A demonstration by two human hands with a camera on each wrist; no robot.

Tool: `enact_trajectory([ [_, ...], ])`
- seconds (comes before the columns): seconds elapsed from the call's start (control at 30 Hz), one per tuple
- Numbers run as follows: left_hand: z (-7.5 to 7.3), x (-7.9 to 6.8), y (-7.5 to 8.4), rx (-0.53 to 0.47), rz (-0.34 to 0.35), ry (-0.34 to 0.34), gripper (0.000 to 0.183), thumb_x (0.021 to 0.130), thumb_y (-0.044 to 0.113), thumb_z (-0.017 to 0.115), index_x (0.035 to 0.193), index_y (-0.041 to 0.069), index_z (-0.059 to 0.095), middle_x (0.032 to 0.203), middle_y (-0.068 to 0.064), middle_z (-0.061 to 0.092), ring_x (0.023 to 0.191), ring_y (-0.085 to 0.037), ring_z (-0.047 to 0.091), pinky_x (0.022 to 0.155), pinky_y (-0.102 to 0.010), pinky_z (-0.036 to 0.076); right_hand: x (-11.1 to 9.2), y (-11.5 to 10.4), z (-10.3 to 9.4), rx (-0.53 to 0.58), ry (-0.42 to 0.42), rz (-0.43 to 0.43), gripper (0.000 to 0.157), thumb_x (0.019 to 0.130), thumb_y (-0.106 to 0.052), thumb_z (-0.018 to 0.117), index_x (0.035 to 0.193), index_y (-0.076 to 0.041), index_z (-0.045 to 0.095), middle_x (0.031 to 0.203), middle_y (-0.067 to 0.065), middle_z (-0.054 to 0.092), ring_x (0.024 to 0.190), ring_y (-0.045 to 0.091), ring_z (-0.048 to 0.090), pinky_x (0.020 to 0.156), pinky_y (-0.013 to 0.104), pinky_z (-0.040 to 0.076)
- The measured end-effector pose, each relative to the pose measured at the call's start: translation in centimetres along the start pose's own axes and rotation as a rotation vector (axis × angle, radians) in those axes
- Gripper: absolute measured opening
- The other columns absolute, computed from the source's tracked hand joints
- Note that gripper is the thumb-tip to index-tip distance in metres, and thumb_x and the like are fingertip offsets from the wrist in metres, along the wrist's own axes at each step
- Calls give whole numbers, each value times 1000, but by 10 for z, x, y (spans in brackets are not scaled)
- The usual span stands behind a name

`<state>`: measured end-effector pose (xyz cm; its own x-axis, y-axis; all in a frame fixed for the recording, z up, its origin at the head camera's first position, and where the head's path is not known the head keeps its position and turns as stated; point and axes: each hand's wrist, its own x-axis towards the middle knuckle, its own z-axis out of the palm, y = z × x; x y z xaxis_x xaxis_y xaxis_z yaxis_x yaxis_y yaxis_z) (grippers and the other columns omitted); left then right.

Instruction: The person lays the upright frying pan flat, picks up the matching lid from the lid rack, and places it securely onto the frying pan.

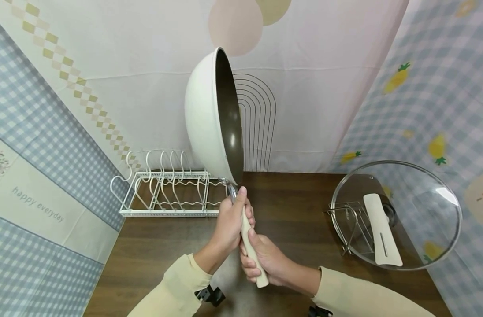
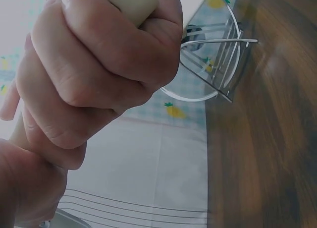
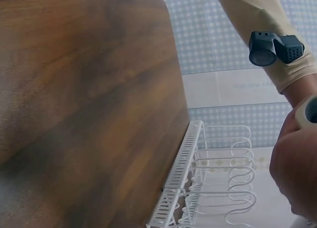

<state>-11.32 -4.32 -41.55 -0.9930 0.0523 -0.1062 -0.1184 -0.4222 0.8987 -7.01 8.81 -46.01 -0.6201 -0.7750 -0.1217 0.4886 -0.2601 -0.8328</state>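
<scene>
A deep white wok with a dark inside is held up on its side in the head view, its opening facing right. Its cream handle slants down toward the person. The left hand grips the upper part of the handle, near the metal neck, thumb lying along it. Just below, the right hand wraps the lower part, with the handle's end sticking out past the fingers. In the left wrist view, curled fingers surround the cream handle end. Most of the wok lies outside both wrist views.
Behind the wok, a white wire dish rack stands on the brown wooden table against the back cloth. At right, a glass lid with a long cream handle leans in a metal wire stand. Checked cloths hang at both sides.
</scene>
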Motion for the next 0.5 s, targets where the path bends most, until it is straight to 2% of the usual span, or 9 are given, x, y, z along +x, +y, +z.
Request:
enact_trajectory([
  [0.33, 5, 0, 1, -78, -88, 6, 36, 109, 41, 48, 88, 12, 49, 58, 3, 46, 46, -8, 47, 48, -21, 45, -6, -5, 8, -75, 209, 62, 57, 105, -64, 34, 88, -11, 46, 57, -8, 43, 41, 1, 42, 43, 20, 43],
  [0.5, 9, 1, -5, -103, -125, 37, 35, 110, 40, 48, 86, 14, 48, 57, 4, 46, 47, -8, 45, 46, -21, 42, -9, -2, 8, -90, 241, 42, 55, 107, -59, 33, 88, -10, 46, 58, -8, 43, 41, 1, 43, 42, 20, 43],
])
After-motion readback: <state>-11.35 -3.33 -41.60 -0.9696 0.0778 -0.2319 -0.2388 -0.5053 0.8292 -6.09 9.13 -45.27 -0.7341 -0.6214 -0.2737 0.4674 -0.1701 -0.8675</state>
